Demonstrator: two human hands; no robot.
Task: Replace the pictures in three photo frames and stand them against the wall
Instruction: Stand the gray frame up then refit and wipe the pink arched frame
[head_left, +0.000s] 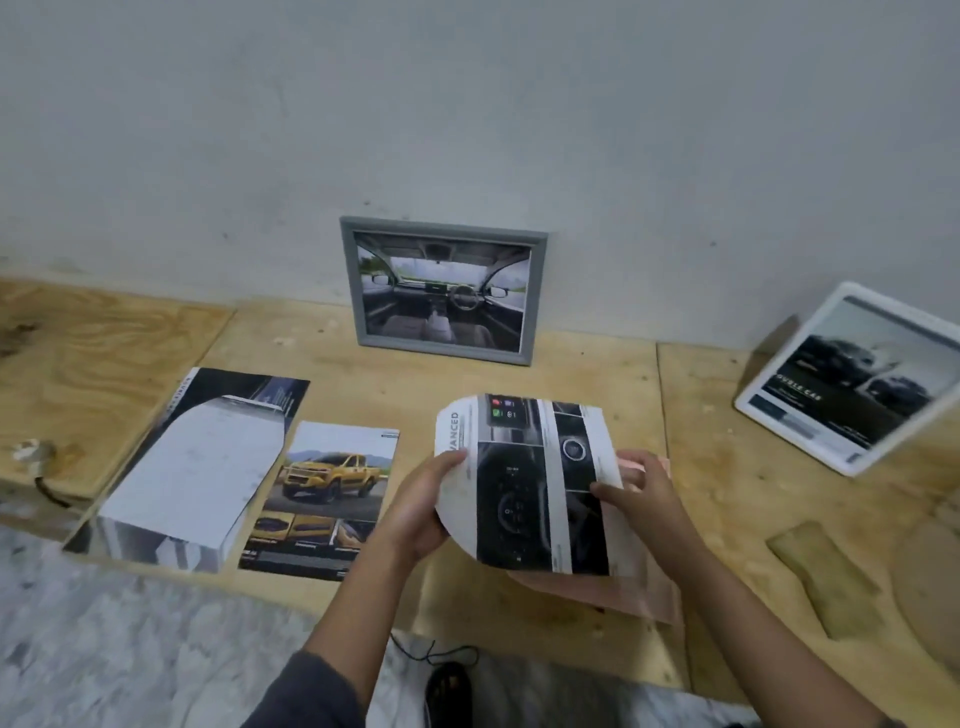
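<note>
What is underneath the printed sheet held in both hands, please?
Under the printed sheet, a pinkish flat panel shows past its right and lower edges, on the wooden table. The sheet covers the rest.

A curled printed sheet (530, 483) is gripped at its left edge by the left hand (421, 499) and pinched at its right edge by the right hand (639, 488), over a pink frame (644, 597). A grey frame (441, 353) is leaned against the far wall (467, 104).

Makeshift indoor work area; building type not determinable. Unfinished plywood sheets (571, 374), laid edge to edge, form a low work surface. It abuts a plain, scuffed painted wall (467, 104). Mottled grey stone-pattern floor (130, 649) adjoins it. Loose black cable (414, 656) on floor.
</note>
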